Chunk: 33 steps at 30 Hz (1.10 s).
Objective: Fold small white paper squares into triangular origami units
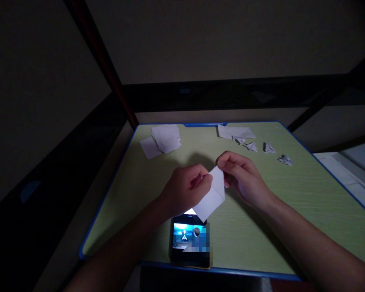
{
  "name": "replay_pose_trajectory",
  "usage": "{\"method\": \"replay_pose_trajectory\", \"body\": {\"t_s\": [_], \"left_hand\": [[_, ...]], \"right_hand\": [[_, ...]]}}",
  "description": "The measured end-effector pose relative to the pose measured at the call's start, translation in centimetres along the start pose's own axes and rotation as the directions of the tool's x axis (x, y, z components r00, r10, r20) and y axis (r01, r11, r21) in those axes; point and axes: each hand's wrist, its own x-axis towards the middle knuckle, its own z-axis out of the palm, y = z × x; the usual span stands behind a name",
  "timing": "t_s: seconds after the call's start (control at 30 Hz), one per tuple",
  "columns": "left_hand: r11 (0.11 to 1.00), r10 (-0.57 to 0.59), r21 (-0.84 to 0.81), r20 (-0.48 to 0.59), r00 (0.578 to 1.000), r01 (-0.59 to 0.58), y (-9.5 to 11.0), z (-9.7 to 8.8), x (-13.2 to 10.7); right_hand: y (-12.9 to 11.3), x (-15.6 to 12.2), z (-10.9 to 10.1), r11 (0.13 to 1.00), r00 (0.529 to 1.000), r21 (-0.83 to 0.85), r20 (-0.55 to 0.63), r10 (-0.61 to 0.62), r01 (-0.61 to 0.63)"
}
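Note:
I hold a small white sheet of paper (212,196) over the green table (292,190), partly folded with a pointed top. My left hand (185,188) pinches its left edge with curled fingers. My right hand (243,176) pinches the top corner from the right. Both hands are closed on the paper, a little above the table's middle.
A phone (191,243) with a lit screen lies at the near edge under the paper. A stack of white sheets (166,138) sits far left. Another sheet (235,132) and several small folded paper pieces (269,148) lie far right. Dark bed-frame bars surround the blue-rimmed table.

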Motion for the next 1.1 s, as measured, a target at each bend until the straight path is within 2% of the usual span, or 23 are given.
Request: {"method": "replay_pose_trajectory", "body": {"t_s": [0.27,0.53,0.73,0.97,1.1], "left_hand": [[1.0,0.003,-0.019,0.015,1.0,-0.003,0.0,0.2,0.0],[0.997,-0.021,-0.07,0.028,0.999,0.022,0.3,0.1,0.1],[0.998,-0.023,-0.062,0.018,1.0,0.024,0.5,-0.2,0.1],[0.998,-0.008,-0.057,-0.031,0.999,0.006,-0.3,-0.3,0.4],[0.999,-0.01,-0.051,-0.018,1.0,0.009,-0.5,-0.2,0.4]], "right_hand": [[-0.3,0.0,-0.1,0.998,0.999,0.059,-0.03,0.011,-0.009],[-0.2,0.0,0.0,0.999,0.998,0.042,-0.055,0.001,0.001],[0.0,-0.1,0.1,0.999,1.0,0.046,-0.023,-0.004,0.005],[0.2,-0.1,0.0,1.0,1.0,-0.007,-0.003,-0.011,0.011],[0.6,0.1,-0.2,0.999,1.0,-0.035,-0.005,-0.011,0.011]]}}
